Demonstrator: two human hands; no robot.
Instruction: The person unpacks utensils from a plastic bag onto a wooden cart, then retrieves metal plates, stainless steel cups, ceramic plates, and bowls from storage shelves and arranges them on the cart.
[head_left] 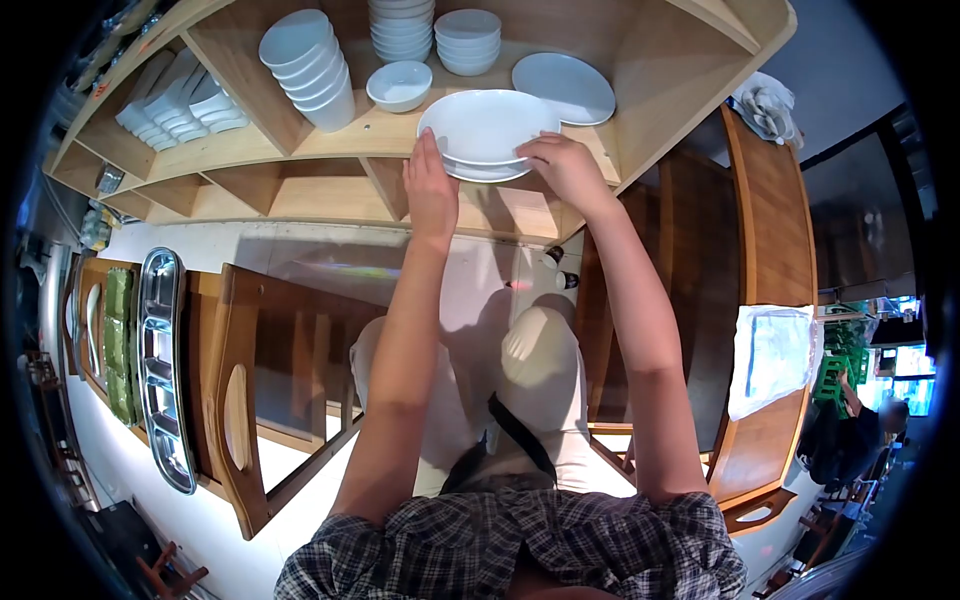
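Note:
Both hands hold a small stack of white oval plates (pixel 488 128) at the front of a wooden shelf. My left hand (pixel 432 190) grips the stack's left edge, fingers pointing up along the rim. On the right edge, my right hand (pixel 568 170) has its fingertips over the rim. Just behind the stack, to the right, lies another white oval plate (pixel 565 88). A small white bowl (pixel 399 86) stands behind and left of the held plates. The undersides of the held plates are mostly hidden.
The wooden shelf (pixel 330 143) also bears stacked white cups (pixel 318 80), stacked bowls (pixel 468 42) and angular white dishes (pixel 190 95). Wooden chairs (pixel 245 400) flank me. A metal divided tray (pixel 163 370) lies at left. Another person (pixel 850 440) is far right.

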